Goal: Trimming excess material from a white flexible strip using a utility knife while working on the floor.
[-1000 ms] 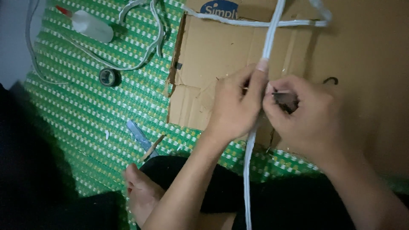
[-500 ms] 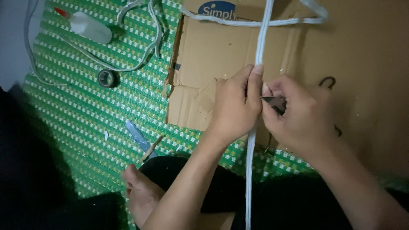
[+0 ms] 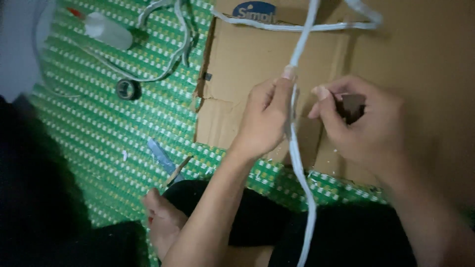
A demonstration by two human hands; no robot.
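A green woven mat [image 3: 118,133] covers the floor, with one flattened cardboard sheet [image 3: 247,59] on it. One bottle [image 3: 106,30], one tape roll [image 3: 127,89] and one knife [image 3: 166,160] lie on the mat. The left hand [image 3: 267,116] pinches the white strip [image 3: 297,148] over the cardboard; the right hand [image 3: 366,126] is clenched on a small dark tool [image 3: 352,106].

A green mat [image 3: 118,133] woven with white and yellow dashes lies left of the plain brown cardboard [image 3: 247,69]. Across the cardboard runs a pale grey-white strap [image 3: 299,158]. On the mat: a translucent white bottle [image 3: 106,30], red-tipped, and a black tape roll [image 3: 127,89].
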